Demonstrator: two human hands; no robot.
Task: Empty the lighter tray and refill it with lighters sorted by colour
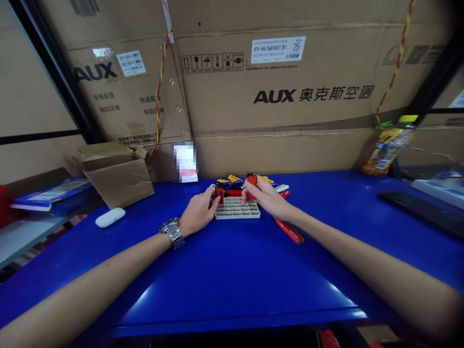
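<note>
My left hand (198, 211), with a metal watch on the wrist, is closed at the left edge of a pale grid tray (237, 216). Its thumb and fingers grip a small red-and-black object (219, 191) whose kind is unclear. Above the tray's right side, my right hand (267, 194) is curled around another red object with a dark top (251, 181), largely covered by the fingers. A long red tool, perhaps a cutter (290, 231), lies under my right wrist. Behind the tray is a pile of yellow, blue, white and red slim-handled items (234, 181), partly hidden.
On the blue table (203, 285), an open cardboard box (119, 176) and a white oval case (110, 217) are at left. A lit phone (185, 162) leans against the back cardboard (224, 152). Rightward are a drink bottle (389, 147) and a dark flat slab (422, 210).
</note>
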